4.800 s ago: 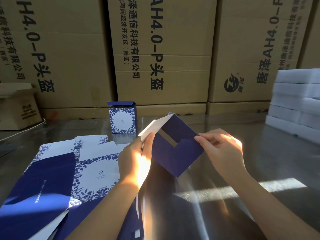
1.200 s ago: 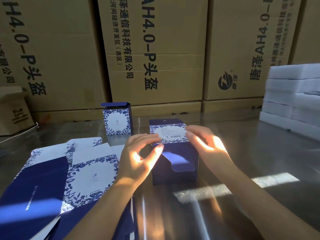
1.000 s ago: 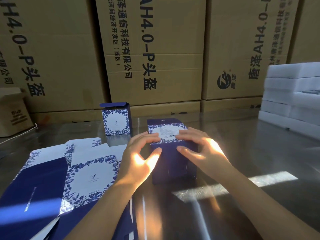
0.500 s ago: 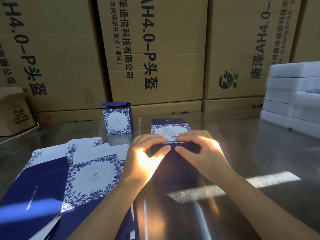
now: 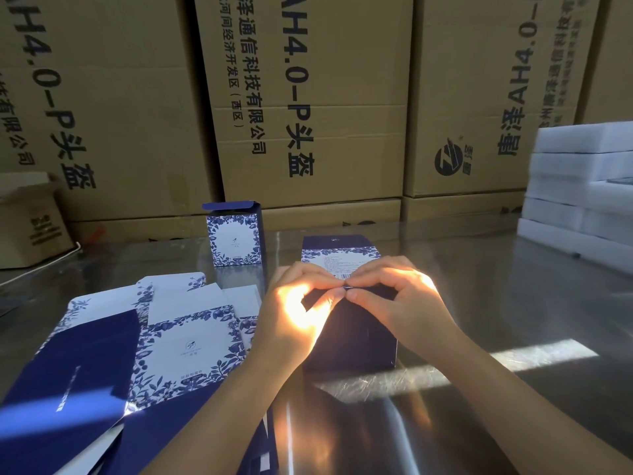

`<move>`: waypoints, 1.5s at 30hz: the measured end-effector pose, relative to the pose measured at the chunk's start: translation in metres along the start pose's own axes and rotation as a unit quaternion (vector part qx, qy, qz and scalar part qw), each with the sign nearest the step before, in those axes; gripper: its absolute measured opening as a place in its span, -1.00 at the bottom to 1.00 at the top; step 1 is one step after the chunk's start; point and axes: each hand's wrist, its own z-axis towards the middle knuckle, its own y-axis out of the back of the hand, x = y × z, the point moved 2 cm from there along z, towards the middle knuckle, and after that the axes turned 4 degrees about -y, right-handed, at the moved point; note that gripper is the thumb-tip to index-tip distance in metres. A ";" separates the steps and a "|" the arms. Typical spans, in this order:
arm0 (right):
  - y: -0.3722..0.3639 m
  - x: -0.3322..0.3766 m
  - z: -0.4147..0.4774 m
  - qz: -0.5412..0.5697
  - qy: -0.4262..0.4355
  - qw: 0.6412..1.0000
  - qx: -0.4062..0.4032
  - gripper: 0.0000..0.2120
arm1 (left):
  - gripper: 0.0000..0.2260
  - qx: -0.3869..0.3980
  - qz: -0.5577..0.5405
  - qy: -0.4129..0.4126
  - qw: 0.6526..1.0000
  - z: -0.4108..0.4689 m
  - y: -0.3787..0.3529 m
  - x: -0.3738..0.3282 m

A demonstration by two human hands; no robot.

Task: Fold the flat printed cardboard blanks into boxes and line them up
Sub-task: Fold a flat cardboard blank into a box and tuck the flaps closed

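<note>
I look down at a shiny metal worktop (image 5: 513, 303). A dark blue box (image 5: 352, 337) stands upright on it straight in front of me. Its upper face shows a white label panel with a blue floral border.

Both my hands are on the near top edge of this box. My left hand (image 5: 294, 313) and my right hand (image 5: 400, 303) have their fingers curled, and the thumb and forefinger of each pinch the edge. The fingertips of the two hands meet at the middle of that edge. A strong band of sunlight falls across both hands and over the worktop to the right.

To the left of the box, just beside my left forearm, lies an overlapping spread of flat blanks (image 5: 185, 347). They are printed dark blue, with white panels framed in blue leaves. Beyond them, farther back and to the left of the box I hold, a finished box (image 5: 234, 240) stands upright. Its white floral face is toward me and a blue flap shows at its top. The two boxes stand apart.

Along the back rises a wall of large brown cartons (image 5: 308, 97) with black printed lettering. A smaller brown carton (image 5: 30, 224) sits at the far left. At the right edge, a stack of white blocks (image 5: 579, 186) rests on the worktop.
</note>
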 end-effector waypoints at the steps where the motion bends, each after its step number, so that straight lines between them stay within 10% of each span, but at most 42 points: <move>1: 0.000 0.000 0.001 -0.001 0.000 1.000 -0.001 -0.90 | -0.93 0.001 0.000 0.002 1.000 0.000 0.000 0.000; 45: 0.010 -0.007 0.006 0.076 -0.059 0.994 0.060 -0.79 | -0.74 0.030 -0.066 0.061 0.995 0.005 0.005 0.008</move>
